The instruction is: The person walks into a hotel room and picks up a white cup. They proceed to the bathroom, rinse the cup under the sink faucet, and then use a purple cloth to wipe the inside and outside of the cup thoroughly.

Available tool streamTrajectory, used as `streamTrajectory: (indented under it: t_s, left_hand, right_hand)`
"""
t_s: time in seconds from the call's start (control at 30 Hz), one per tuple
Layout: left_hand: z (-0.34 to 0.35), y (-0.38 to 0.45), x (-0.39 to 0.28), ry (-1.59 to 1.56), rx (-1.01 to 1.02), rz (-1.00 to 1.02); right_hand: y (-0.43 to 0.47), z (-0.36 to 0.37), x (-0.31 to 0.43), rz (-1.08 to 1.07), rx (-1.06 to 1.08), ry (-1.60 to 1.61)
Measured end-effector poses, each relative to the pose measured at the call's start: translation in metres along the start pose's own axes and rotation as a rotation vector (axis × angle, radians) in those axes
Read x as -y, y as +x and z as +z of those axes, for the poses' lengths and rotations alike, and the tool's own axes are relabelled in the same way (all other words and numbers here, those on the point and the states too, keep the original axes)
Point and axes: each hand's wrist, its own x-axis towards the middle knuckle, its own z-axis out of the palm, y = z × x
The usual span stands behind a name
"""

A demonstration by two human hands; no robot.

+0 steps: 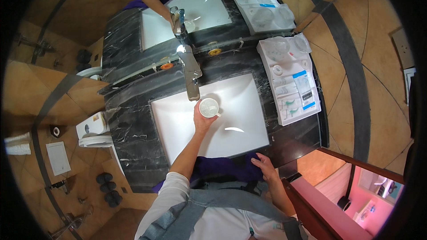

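Note:
My left hand (pixel 202 122) is wrapped around a white cup (pixel 208 107) with a small handle on its right side. Clear, bubbly-looking liquid shows inside it. The cup is over the white basin (pixel 243 106), just below the spout of the chrome faucet (pixel 190 76). Whether the cup touches the basin I cannot tell. A dark purple cloth (pixel 223 170) lies along the front edge of the counter, against my body. At its right end my right hand (pixel 266 166) grips the cloth, thumb on top.
On the dark marble counter (pixel 133 136), a white tray (pixel 282 115) right of the basin holds packets and plastic-wrapped items. A mirror (pixel 123 36) behind the faucet reflects the basin and tray. At left stand a toilet (pixel 95 131) and dark slippers (pixel 108 186) on the floor.

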Motion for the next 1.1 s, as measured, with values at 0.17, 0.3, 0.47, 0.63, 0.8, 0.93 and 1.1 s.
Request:
streamTrajectory:
  t_s: [0.17,0.3,0.47,0.63,0.8,0.93,1.1]
  left_hand:
    - [-0.002,0.015,-0.015,0.123,0.061,0.014]
    - [-0.015,0.019,-0.027,0.26,0.19,0.007]
    - [-0.043,0.008,-0.032,0.555,0.3,0.154]
    - [-0.068,0.009,-0.055,1.056,0.497,0.246]
    - [-0.071,-0.001,-0.035,1.63,0.269,0.784]
    - [-0.101,0.009,-0.104,1.175,0.554,0.622]
    - [-0.138,-0.031,-0.149,-0.023,0.639,0.04]
  right_hand:
    - [-0.002,0.005,0.009,0.025,0.019,0.031]
    - [0.0,0.001,0.004,0.012,0.039,0.035]
    - [0.0,0.001,0.005,0.013,0.042,0.045]
    - [0.001,0.0,0.002,-0.019,0.038,0.043]
    - [-0.003,0.01,0.008,-0.023,0.027,-0.044]
    - [-0.008,0.015,-0.001,-0.186,0.072,-0.305]
    - [-0.039,0.064,0.026,-0.32,0.14,-0.213]
